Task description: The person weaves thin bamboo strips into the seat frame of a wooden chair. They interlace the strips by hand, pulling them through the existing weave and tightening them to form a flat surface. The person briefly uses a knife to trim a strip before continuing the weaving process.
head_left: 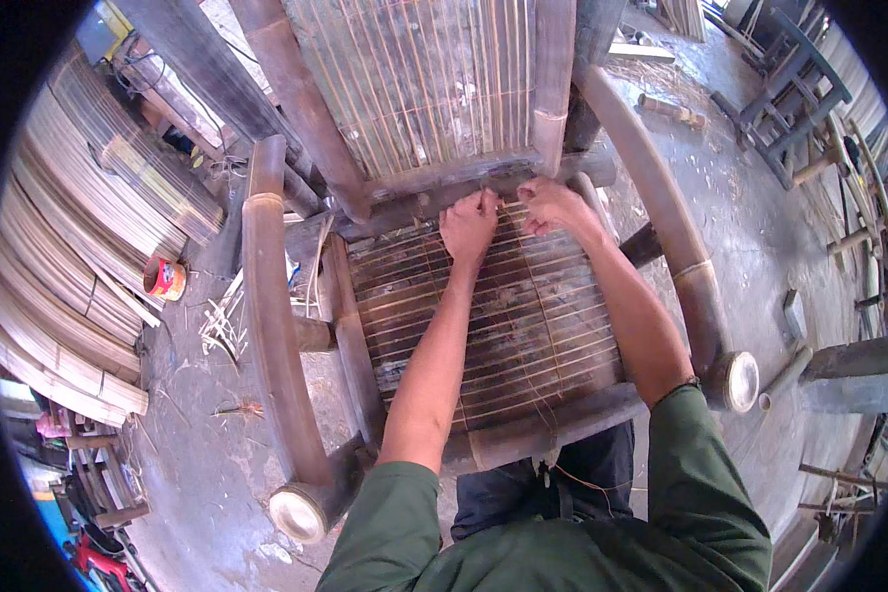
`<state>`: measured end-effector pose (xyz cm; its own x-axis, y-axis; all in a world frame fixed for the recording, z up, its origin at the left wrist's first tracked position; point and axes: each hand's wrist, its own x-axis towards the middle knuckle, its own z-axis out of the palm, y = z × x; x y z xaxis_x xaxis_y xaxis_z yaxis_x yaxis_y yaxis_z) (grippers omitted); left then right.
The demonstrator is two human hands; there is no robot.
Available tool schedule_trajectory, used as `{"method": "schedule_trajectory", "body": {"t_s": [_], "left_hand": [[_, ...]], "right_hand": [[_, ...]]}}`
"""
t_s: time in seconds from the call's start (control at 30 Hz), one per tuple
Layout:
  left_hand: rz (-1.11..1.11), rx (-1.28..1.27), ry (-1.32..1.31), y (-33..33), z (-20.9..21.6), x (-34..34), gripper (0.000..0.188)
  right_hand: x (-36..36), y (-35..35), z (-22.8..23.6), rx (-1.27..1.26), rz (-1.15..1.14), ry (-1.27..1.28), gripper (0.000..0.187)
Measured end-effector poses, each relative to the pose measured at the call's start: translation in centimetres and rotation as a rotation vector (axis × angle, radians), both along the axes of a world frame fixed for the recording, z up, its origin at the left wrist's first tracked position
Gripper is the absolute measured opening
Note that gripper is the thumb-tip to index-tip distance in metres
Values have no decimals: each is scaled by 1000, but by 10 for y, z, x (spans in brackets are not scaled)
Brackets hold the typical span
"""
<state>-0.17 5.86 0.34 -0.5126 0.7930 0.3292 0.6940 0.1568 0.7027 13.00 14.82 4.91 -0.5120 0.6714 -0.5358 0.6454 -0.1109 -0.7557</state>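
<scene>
A dark bamboo chair (271, 326) stands before me, its seat made of thin bamboo slats (493, 335) with narrow gaps. Both my hands are at the back of the seat, close to the rear rail (405, 209). My left hand (469, 225) is closed, fingertips pressed together over the rearmost slats. Just to its right, my right hand (555, 205) is pinched too, its fingers bent. Whatever they hold is too small to make out. A thin cord (541, 296) crosses the slats from near my fingers to the front rail (553, 422).
The slatted backrest (414, 84) rises beyond my hands, with thick curved armrests (676, 217) at both sides. Bundled bamboo strips (79, 237) and a red tin (165, 279) are at left. Offcuts (227, 321) litter the floor; a wooden stand (794, 94) is at far right.
</scene>
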Motion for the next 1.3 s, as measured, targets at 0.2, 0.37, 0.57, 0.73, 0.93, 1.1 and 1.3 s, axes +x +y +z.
{"method": "schedule_trajectory", "body": {"t_s": [0.2,0.37,0.57,0.73,0.93,1.1,1.3], "left_hand": [[-140,219,-233,-2,-6,-5,31],[-234,281,-244,-2,-7,-7,31],[-81,71,-180,-4,-19,-24,26],[-209,17,-70,-11,5,1,27],[-203,48,-57,-10,-2,-9,27],[-199,181,-200,-10,9,-3,29],[-182,110,-362,-10,8,1,31]], "right_hand": [[10,-24,-17,-209,-197,483,40],[1,-29,-36,-110,-259,566,26],[9,-52,3,813,-205,215,25],[50,-66,78,51,-208,677,31],[24,-43,79,-83,-563,821,39],[7,-25,-48,863,161,327,36],[-14,-14,-30,815,-145,319,31]]}}
